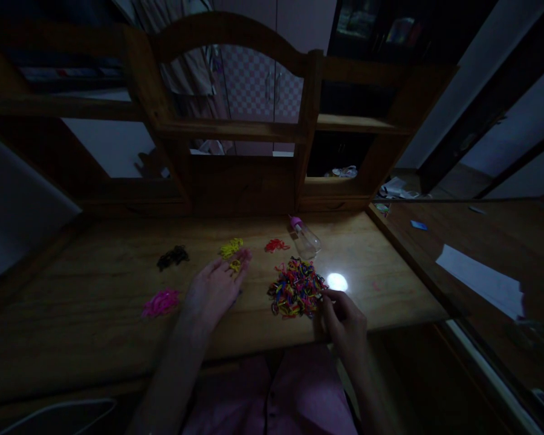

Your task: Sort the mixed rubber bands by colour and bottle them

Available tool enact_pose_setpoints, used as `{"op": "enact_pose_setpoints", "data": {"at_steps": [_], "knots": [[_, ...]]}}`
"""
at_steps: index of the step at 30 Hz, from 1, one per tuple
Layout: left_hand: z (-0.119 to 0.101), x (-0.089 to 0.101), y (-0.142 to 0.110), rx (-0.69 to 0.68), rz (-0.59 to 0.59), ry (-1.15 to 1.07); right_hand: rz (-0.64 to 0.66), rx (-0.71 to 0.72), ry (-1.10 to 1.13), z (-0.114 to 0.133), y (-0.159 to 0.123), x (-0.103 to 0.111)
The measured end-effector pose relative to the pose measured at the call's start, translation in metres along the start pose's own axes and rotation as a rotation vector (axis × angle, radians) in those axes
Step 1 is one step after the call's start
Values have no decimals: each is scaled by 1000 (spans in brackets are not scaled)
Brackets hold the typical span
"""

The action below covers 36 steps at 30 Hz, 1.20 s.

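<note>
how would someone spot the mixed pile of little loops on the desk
On the wooden desk, look for the clear bottle with a pinkish-purple cap. Just on its near side, beside the right hand, sits the mixed pile of little loops. It is the largest heap and mingles many colours, whereas the neighbouring red pile is a single colour.

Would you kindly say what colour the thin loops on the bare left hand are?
The thin loops are yellow, showing best in the head view.
</note>
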<state>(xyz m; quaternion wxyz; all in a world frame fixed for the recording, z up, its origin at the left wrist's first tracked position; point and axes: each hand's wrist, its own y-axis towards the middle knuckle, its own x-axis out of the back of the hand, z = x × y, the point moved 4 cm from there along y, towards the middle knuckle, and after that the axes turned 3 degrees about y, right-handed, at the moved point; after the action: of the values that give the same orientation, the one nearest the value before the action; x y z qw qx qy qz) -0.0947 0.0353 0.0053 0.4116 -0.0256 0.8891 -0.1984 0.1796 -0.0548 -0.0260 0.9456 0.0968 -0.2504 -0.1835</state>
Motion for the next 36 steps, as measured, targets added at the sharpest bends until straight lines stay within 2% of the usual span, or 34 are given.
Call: {"op": "enact_pose_setpoints", "data": {"at_steps": [4, 7, 12, 16, 18, 21, 23, 27, 29, 30, 32, 35, 36], "knots": [[-39, 5, 27, -184, -98, 46, -5, -3, 4, 0, 0, 0], [-55, 7, 53, -257, -151, 108, -10, -20, 9, -2, -1, -1], [-56, 10, 81, -347, -134, 349, -12, -17, 29, -2, -2, -1], [-56, 13, 86, -428, -157, 500, 19, -37, 75, 0, -1, 1], [-56, 8, 81, -475, -135, 598, 33, -49, 99, 0, 0, 2], [-52, -9, 62, -581, -55, 759, 41, -56, 116, -2, 1, 3], [-41, -27, 41, -633, 35, 940, 46, -55, 113, -3, 1, 4], [1, -61, -1, -631, 344, 1422, 55, -52, 115, -4, 0, 3], [15, -71, -6, -637, 459, 1581, 58, -55, 121, -5, 0, 3], [15, -73, -1, -664, 476, 1644, 59, -57, 121, -5, 0, 3], [2, -77, 25, -769, 414, 1738, 54, -53, 117, -5, 0, 3], [-32, -78, 88, -925, 287, 1917, 43, -35, 97, -3, 0, 3], [-39, -77, 110, -926, 310, 2009, 38, -30, 91, -3, 0, 3]]}}
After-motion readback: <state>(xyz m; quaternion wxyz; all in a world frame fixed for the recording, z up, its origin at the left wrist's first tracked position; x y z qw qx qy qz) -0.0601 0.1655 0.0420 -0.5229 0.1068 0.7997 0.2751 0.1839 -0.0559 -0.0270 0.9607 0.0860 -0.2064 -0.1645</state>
